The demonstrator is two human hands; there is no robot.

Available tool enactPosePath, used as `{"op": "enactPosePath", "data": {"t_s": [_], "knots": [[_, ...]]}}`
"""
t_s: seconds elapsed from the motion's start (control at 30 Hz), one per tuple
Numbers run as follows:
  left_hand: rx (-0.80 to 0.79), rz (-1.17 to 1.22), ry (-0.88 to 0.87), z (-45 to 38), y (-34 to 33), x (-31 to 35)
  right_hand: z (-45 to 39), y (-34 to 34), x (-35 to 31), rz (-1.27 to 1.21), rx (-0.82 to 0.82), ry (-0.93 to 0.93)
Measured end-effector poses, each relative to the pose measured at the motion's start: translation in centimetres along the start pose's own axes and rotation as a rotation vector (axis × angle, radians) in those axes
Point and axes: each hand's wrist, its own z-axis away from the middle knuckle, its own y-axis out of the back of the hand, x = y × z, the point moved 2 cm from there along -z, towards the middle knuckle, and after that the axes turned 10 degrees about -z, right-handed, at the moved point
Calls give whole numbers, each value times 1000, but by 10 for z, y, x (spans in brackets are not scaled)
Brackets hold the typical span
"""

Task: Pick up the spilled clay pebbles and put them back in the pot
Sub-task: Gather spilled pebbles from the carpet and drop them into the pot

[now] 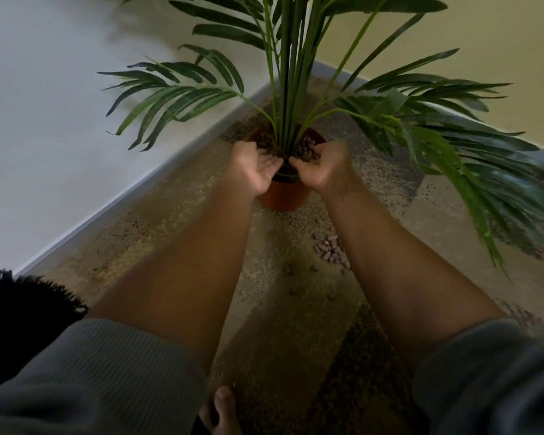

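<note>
— What do you see on the left side?

— A dark fringed rug edge [19, 309] at the lower left, then a pale wall with a grey skirting board [132, 196] running up toward the corner. The person's grey ribbed sleeve [101, 372] is pushed up the forearm.

— And the hands?

— The left hand [253, 169] is cupped, palm up, fingers curled loosely, right at the near rim of the round terracotta-orange plastic pot [283, 193]. I cannot tell whether anything lies in that palm. The right hand [321, 166] is cupped beside it, almost touching it, and a few dark bits seem to sit in its hollow, though the picture is too blurred to be sure.

— Where are the pebbles?

— Brown clay pebbles [307, 146] fill the top of the pot around the stems of the green palm-like plant [286, 73]. A small heap of spilled reddish-brown clay pebbles [328, 251] lies on the speckled beige floor [170, 215], just this side of the pot, partly behind the right forearm. A few strays lie nearer the person.

— Any writing on the pot?

— None that I can read.

— Anything further right?

— Long fronds drooping over the floor, a yellowish wall behind, and a bare foot [222, 409] at the bottom.
</note>
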Motion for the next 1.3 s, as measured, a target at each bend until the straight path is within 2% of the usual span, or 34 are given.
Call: {"op": "enactPosePath", "data": {"t_s": [0.2, 0.3, 0.4, 0.5, 0.63, 0.77, 0.83, 1.0, 1.1, 1.23, 1.3], "knots": [[80, -60, -44, 2, 18, -14, 4, 15, 11, 121, -45, 18], [233, -307, -71, 0, 42, -35, 11, 30, 18, 403, -25, -13], [377, -582, -59, -1, 73, -65, 17, 49, 24, 748, -35, -132], [392, -875, 13, -5, 99, -91, 17, 75, 28, 1033, 5, -203], [147, -1238, 50, -7, 97, -107, 12, 116, 25, 1427, 73, -130], [-111, -1592, 85, -1, 101, -131, 22, 136, 24, 2222, -121, 56], [-190, -1778, 59, 1, 106, -139, 23, 149, 28, 2414, -165, 42], [-306, -2059, -74, 4, 107, -147, 20, 176, 33, 2486, -121, 77], [-435, -2155, -133, 7, 102, -153, 16, 179, 33, 2488, -199, 77], [-483, -2229, -185, 11, 100, -158, 15, 183, 30, 2494, -264, -158], [-465, -2175, -171, 12, 102, -158, 16, 188, 27, 2464, -225, -276]]}}
